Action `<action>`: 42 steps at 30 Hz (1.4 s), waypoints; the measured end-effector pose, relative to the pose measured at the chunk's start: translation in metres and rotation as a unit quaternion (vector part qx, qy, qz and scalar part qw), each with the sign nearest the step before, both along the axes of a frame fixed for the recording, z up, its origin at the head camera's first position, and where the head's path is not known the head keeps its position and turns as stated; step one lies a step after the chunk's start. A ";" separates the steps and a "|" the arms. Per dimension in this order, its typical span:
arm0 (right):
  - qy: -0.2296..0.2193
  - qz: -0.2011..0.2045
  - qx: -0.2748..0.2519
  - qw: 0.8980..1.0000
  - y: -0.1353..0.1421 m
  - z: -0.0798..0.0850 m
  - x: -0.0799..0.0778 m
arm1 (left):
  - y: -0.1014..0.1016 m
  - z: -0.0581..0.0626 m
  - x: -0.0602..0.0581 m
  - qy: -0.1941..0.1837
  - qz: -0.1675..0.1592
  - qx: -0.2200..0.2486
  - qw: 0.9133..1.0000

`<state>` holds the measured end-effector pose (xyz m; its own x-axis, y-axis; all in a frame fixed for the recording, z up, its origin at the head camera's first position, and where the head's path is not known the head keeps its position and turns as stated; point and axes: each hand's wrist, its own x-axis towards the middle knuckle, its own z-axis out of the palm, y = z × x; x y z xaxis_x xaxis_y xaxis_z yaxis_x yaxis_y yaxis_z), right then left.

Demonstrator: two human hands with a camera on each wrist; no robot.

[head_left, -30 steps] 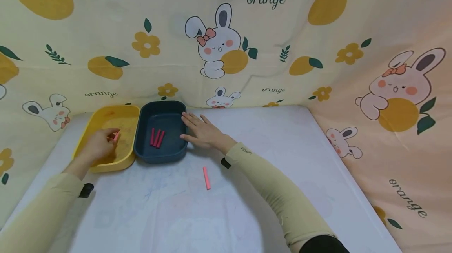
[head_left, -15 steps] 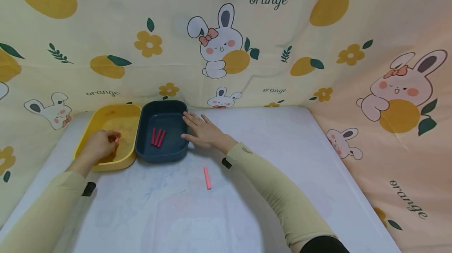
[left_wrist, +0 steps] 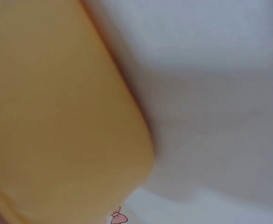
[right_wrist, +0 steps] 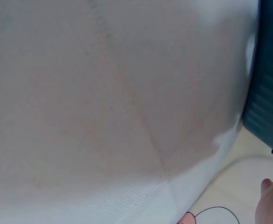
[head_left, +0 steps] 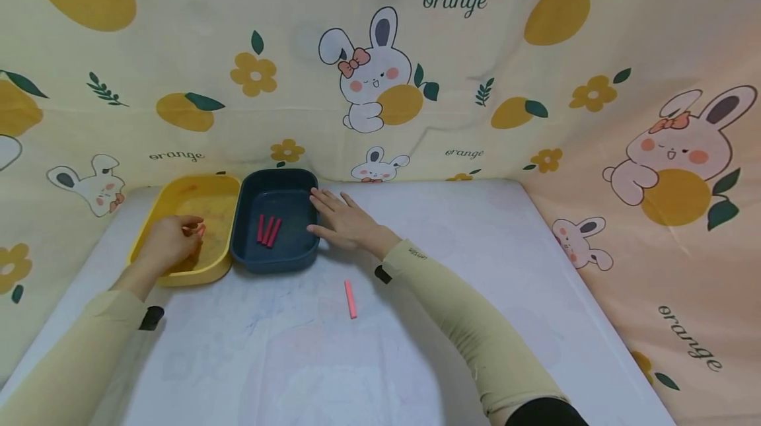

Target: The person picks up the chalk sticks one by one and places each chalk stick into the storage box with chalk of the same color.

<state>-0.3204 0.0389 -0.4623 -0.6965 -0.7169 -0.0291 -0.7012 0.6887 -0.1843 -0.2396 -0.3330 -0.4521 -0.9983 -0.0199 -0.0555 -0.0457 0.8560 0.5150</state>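
My left hand (head_left: 169,241) reaches into the yellow tray (head_left: 222,198) at the left. Between its thumb and fingers it pinches a pink chalk stick (head_left: 201,230), mostly hidden by the fingers. The left wrist view is filled by the outer wall of the yellow tray (left_wrist: 66,112). My right hand (head_left: 351,222) lies with spread, straight fingers against the right rim of the dark blue tray (head_left: 282,181). Inside that tray are three red chalk sticks (head_left: 269,231), side by side. In the right wrist view, fingers (right_wrist: 266,184) show at the tray's corner.
Another pink chalk stick (head_left: 350,299) lies on the white tabletop (head_left: 297,360), in front of the blue tray. The two trays stand side by side near the table's back edge. Behind them hangs a patterned cloth (head_left: 285,23) with rabbits and oranges.
The head view has shifted slightly, so everything sits a little further right. My left hand stays in the yellow tray with the pink chalk stick, and my right hand keeps its place on the blue tray.
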 end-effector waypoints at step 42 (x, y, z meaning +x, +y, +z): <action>0.003 0.000 0.000 1.000 0.001 -0.002 0.000 | 0.170 0.042 0.091 0.177 -0.161 0.169 0.956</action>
<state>-0.3199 0.0404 -0.4645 -0.6965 -0.7172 -0.0245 -0.7026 0.6885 -0.1799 -0.1488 -0.1625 -0.4104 -0.9065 0.2518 0.3388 0.4217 0.5786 0.6982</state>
